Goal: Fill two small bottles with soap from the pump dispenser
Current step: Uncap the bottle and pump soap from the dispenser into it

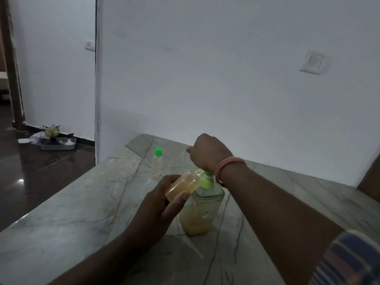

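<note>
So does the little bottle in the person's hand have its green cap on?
No, the tilted small bottle has an open neck.

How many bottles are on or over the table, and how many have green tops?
Small clear plastic bottles: 2, one with a green cap standing on the grey marble table at, one tilted in the left hand at
Large clear pump dispensers with green pump: 1
Green tops: 2
Total bottles: 3

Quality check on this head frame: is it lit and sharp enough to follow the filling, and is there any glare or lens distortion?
Head view: dim and bluish, slightly soft; small bottle in the left hand stays readable; the right hand hides the pump top of the dispenser; floor glare at far left; wall edges bow from the wide lens.
</note>
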Tool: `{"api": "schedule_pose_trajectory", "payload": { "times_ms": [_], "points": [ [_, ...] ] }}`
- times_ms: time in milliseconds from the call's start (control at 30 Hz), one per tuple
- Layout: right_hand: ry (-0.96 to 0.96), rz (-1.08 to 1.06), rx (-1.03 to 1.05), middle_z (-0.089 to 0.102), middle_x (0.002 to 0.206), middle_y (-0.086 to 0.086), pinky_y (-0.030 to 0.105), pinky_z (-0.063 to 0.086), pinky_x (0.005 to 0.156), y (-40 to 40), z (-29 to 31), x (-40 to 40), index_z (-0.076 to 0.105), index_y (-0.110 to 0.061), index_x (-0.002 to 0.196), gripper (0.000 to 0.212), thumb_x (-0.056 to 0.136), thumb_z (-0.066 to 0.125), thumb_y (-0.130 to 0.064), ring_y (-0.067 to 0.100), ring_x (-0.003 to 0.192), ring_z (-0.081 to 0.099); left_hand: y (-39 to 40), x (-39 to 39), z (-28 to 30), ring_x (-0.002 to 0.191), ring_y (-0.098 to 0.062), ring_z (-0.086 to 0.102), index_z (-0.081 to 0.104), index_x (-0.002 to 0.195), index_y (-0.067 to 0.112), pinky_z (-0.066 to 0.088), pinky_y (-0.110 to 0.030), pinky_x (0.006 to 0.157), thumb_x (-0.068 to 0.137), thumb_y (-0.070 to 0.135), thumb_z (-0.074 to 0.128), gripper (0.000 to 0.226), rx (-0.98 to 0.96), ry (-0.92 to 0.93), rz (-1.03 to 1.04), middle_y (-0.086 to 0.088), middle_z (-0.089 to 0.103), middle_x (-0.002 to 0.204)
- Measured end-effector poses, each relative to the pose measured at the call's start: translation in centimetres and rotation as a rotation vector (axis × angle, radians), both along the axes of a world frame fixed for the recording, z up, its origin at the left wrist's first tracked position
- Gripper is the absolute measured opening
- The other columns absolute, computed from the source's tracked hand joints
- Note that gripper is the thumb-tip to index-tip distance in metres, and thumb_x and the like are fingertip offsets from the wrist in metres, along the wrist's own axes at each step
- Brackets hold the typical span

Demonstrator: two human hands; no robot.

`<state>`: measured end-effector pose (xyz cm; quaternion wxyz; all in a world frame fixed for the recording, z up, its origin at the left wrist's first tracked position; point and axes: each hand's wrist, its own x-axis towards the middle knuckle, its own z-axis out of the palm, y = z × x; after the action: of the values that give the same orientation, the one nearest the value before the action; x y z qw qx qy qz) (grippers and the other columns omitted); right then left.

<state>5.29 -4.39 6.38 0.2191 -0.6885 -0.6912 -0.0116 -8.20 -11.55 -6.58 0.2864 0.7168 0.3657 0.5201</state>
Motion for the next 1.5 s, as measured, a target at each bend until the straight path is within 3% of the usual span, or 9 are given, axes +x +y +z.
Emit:
{"api": "schedule_pose_trajectory", "payload": {
  "times_ms": [100,300,500,733,933,1067,1200,1267,1500],
  "points": [
    [0.053,-0.008,-0.001,0.064,0.081,0.011,0.034,0.052,0.076,0.4,-0.2,0.3,0.051,-0.015,0.068,0.033,0.091,0.058,-0.038,0.031,0.086,0.065,0.1,0.0,0.0,0.079,0.002,0.063,0.047,0.115,0.043,0.05,-0.015,0.059,0.092,0.052,0.051,0.024,0.002,-0.002,-0.022,0.036,0.059,0.097],
    [0.01,-0.014,-0.035,0.068,0.094,0.01,0.033,0.052,0.076,0.3,-0.8,0.5,0.07,-0.015,0.103,0.029,0.091,0.052,-0.034,0.03,0.09,0.065,0.2,0.0,-0.1,0.08,0.0,0.064,0.048,0.115,0.043,0.051,-0.017,0.059,0.088,0.054,0.051,0.029,0.001,-0.011,-0.015,0.028,0.062,0.097],
    [0.049,0.002,0.013,0.064,0.078,0.006,0.032,0.052,0.071,0.5,-0.4,0.4,0.061,-0.015,0.079,0.027,0.092,0.055,-0.037,0.029,0.079,0.064,0.3,0.0,-0.1,0.078,0.003,0.063,0.049,0.122,0.037,0.05,-0.014,0.058,0.086,0.056,0.05,0.041,-0.005,-0.01,-0.001,0.019,0.064,0.088],
    [-0.039,0.019,-0.032,0.067,0.098,0.014,0.032,0.049,0.074,0.6,-0.4,0.2,0.056,-0.014,0.081,0.025,0.092,0.055,-0.036,0.032,0.089,0.062,0.4,0.1,-0.3,0.077,0.002,0.063,0.049,0.117,0.042,0.049,-0.014,0.056,0.094,0.05,0.053,0.025,0.011,0.012,0.005,0.03,0.063,0.091],
    [-0.069,0.009,-0.058,0.054,0.074,0.002,0.031,0.044,0.064,1.4,-1.1,0.6,0.069,-0.011,0.102,0.028,0.092,0.052,-0.031,0.026,0.077,0.06,0.4,0.1,-0.3,0.077,-0.002,0.064,0.048,0.116,0.041,0.051,-0.017,0.057,0.095,0.047,0.052,0.022,0.035,0.009,0.006,0.029,0.062,0.096],
    [-0.04,0.02,-0.075,0.065,0.085,0.007,0.033,0.051,0.071,1.2,-0.8,0.6,0.069,-0.012,0.091,0.023,0.09,0.057,-0.031,0.027,0.085,0.064,0.3,0.1,-0.2,0.075,0.0,0.064,0.048,0.118,0.039,0.05,-0.015,0.056,0.09,0.052,0.05,0.032,0.017,-0.002,0.005,0.019,0.065,0.087],
    [-0.091,0.01,-0.029,0.06,0.081,0.007,0.037,0.054,0.079,0.8,0.0,0.1,0.043,-0.019,0.065,0.036,0.091,0.058,-0.039,0.029,0.085,0.063,0.2,0.1,-0.1,0.075,0.001,0.064,0.05,0.122,0.036,0.05,-0.015,0.057,0.087,0.056,0.05,0.04,0.009,-0.019,-0.01,0.02,0.065,0.087],
    [-0.045,-0.003,-0.002,0.057,0.078,0.006,0.037,0.054,0.079,0.9,-0.3,0.2,0.043,-0.018,0.064,0.036,0.09,0.059,-0.037,0.03,0.084,0.063,0.5,0.1,-0.4,0.076,0.001,0.064,0.048,0.12,0.039,0.05,-0.014,0.058,0.088,0.055,0.05,0.035,0.012,-0.007,-0.015,0.03,0.063,0.09],
    [-0.048,-0.004,-0.001,0.053,0.071,0.003,0.033,0.051,0.076,0.5,-0.1,0.0,0.044,-0.015,0.066,0.035,0.092,0.057,-0.036,0.029,0.083,0.061,0.3,0.1,-0.3,0.075,0.005,0.061,0.047,0.125,0.035,0.048,-0.012,0.057,0.09,0.056,0.05,0.041,-0.001,0.003,-0.002,0.013,0.061,0.09]
  ]
}}
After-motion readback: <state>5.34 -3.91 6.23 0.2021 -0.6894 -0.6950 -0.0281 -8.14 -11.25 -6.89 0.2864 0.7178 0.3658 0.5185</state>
